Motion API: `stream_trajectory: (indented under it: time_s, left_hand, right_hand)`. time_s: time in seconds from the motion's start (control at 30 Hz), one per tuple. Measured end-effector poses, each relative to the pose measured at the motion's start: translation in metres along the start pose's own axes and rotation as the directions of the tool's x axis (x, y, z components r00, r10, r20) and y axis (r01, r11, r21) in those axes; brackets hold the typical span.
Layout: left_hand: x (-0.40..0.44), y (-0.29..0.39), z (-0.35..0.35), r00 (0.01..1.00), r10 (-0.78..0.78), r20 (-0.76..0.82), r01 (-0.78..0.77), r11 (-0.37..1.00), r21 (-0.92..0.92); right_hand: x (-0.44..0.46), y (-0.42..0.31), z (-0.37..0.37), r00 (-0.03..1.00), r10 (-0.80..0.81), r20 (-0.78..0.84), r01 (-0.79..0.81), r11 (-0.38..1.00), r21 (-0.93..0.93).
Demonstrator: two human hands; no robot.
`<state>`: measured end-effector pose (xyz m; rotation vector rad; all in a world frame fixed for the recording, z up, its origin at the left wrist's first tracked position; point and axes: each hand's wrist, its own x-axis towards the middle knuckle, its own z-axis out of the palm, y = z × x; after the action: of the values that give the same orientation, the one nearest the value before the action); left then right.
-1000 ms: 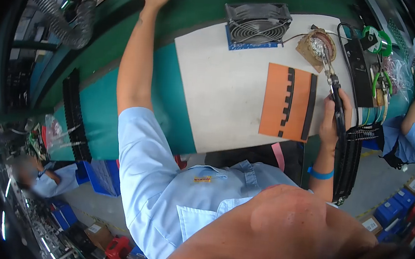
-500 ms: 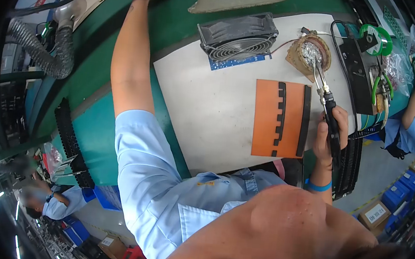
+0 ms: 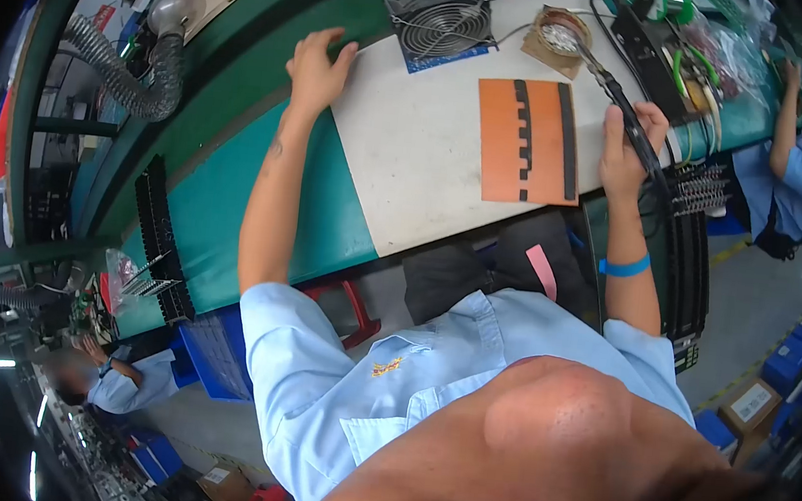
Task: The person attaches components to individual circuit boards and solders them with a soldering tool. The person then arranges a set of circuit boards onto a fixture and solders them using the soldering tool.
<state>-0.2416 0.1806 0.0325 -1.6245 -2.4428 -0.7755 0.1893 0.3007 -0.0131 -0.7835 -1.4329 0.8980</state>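
Note:
My left hand (image 3: 319,74) is over the left edge of the white mat (image 3: 401,144), its fingers apart and nothing visible in it. On the right, my right hand (image 3: 633,147) is closed around a black-handled soldering tool (image 3: 627,113). The tool's metal tips reach into a round dish (image 3: 559,36) of silvery material on a brown base. An orange board (image 3: 493,143) with black strips lies between my hands. Behind it a black fan (image 3: 442,25) with a wire grille stands over a blue circuit board (image 3: 448,59).
A black box (image 3: 646,57), a green solder reel (image 3: 671,6) and green-handled pliers (image 3: 696,71) are at the back right. Black slotted racks (image 3: 159,237) stand at the left. A flexible duct (image 3: 161,83) hangs at upper left. Other people in blue work at both sides.
My left hand has come back from the far side of the bench to the mat's left edge. My right hand still holds the tool. The whole view has shifted.

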Motion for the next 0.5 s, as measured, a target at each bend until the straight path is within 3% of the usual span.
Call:
stream_trajectory:
  time_s: [0.1,0.17,0.2,0.27,0.33,0.37,0.43,0.47,0.5]
  left_hand:
    - [-0.068,0.024,-0.022,0.996,0.026,-0.09,-0.037,0.992,-0.124]
    - [-0.113,0.058,-0.048,0.986,-0.154,-0.063,0.133,0.957,-0.259]
    - [-0.135,0.065,-0.053,0.982,-0.17,-0.087,0.12,0.903,-0.412]
    - [-0.175,0.085,-0.059,0.98,-0.166,-0.106,0.092,0.864,-0.496]
    - [-0.196,0.087,-0.048,0.98,-0.127,-0.152,0.053,0.907,-0.417]
    - [-0.206,0.084,-0.04,0.973,-0.102,-0.208,0.03,0.946,-0.324]
    - [-0.221,0.079,-0.032,0.948,-0.042,-0.316,0.003,0.992,-0.123]
    - [-0.221,0.078,-0.033,0.951,-0.033,-0.308,-0.006,0.992,-0.126]
    - [-0.221,0.078,-0.033,0.939,-0.086,-0.332,0.034,0.987,-0.159]
  right_hand:
    - [0.003,0.005,-0.001,0.995,0.103,0.005,-0.103,0.981,0.167]
    - [0.012,-0.007,0.005,0.98,0.196,0.022,-0.195,0.944,0.267]
    - [0.019,-0.015,0.012,0.981,0.193,0.011,-0.189,0.945,0.267]
    - [0.029,-0.026,0.029,0.944,0.273,0.185,-0.313,0.567,0.762]
    - [0.038,-0.022,0.046,0.91,0.295,0.292,-0.397,0.412,0.82]
    - [0.041,-0.025,0.054,0.914,0.301,0.27,-0.382,0.422,0.822]
    - [0.044,-0.031,0.067,0.811,0.499,0.307,-0.506,0.332,0.796]
    - [0.045,-0.029,0.069,0.812,0.504,0.294,-0.498,0.335,0.8]
    - [0.044,-0.025,0.068,0.756,0.534,0.378,-0.552,0.21,0.807]
